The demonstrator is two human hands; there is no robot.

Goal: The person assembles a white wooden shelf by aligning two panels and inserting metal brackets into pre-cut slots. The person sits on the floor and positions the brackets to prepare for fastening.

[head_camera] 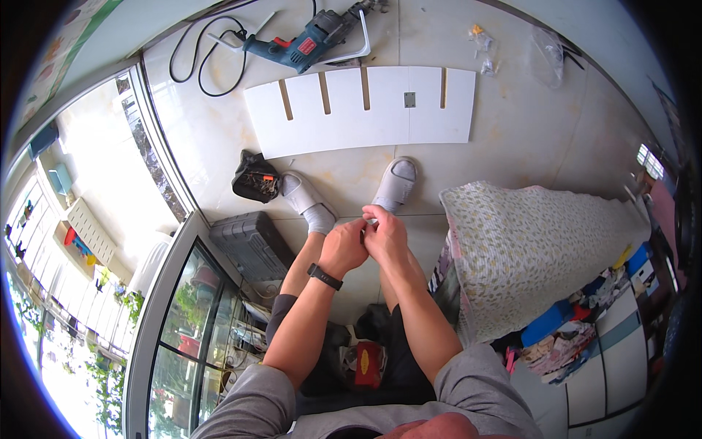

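Note:
My left hand (343,249), with a dark wristband above it, meets my right hand (386,236) over the floor between my shins. The fingers of both hands are bent and touch each other. Something small and pale may be pinched there, but the fingers hide it. Beyond my feet lies a white slotted board (362,123) with a small grey metal plate (409,100) on it. By my left slipper (300,193) sits a black pouch (241,184) holding screws and an orange piece. A red packet (370,365) rests low between my thighs.
Behind the board lie a corded power drill (307,46) and white L-shaped brackets (366,41). A grey tool case (249,241) stands left, beside a glass door (181,329). Patterned quilted fabric (526,247) fills the right. Small plastic bags (545,55) lie far right.

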